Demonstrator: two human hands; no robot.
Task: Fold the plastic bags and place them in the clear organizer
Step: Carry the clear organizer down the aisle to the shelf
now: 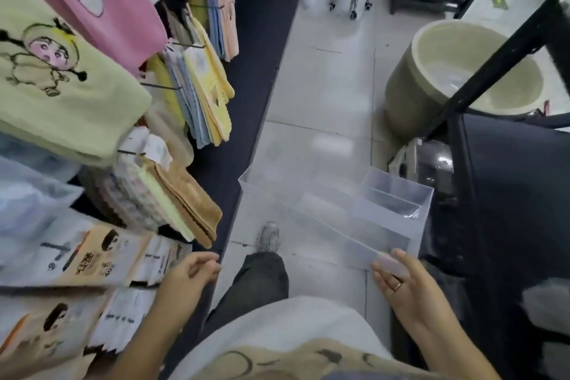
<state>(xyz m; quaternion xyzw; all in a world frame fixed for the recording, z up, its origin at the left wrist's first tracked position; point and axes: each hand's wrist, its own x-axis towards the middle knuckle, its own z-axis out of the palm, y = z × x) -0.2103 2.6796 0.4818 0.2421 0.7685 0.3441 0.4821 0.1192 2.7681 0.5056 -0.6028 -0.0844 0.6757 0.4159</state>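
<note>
Shirt [277,327] is cut off at the bottom. Right hand [404,284] grips the near corner of the clear organizer [339,219], which is up over the floor [324,86], and its see-through walls are kinda hard to trace. Left hand [188,271], left of the organizer, is loosely curled and empty.

Clear organizer [339,219]: a long transparent plastic box, divided into compartments by inner walls.
Pose: tilted, with the open side turned upward.
Place: held above the floor [324,86], its near end gripped by the right hand [407,281].
</note>
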